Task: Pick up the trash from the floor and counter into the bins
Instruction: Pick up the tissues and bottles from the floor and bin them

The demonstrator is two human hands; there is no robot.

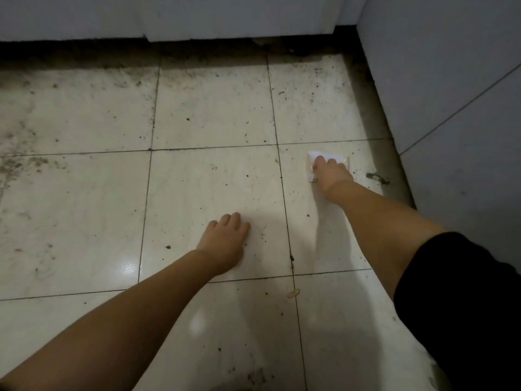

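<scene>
Head view. We look down on a floor [214, 114] of pale, glossy square tiles with dark grout lines, speckled with dark grit and smudges that thicken toward the upper edge of the frame. Along the top runs a dark, grimy gap beneath pale cabinet fronts [225, 15]; a second pale panel [451, 94] rises along the right side of the frame and meets the first in the upper right corner.

The left hand [224, 241], at lower centre, rests palm down on a tile with the fingers loosely curled and close together, holding nothing. The right hand [331, 173], at centre right, reaches out onto a piece of white paper trash [327, 157] lying flat on the floor near the right-hand panel; its fingers press down on the sheet, but we cannot tell whether they pinch it. A clear, plastic-like edge shows around the paper. No writing can be read on it.

A small dark scrap [376, 177] lies just right of that hand, too blurred to identify. A small tan fragment [293, 293] sits on a grout line at lower centre. A black sleeve [465, 306] is cut off by the lower right edge of the frame.
</scene>
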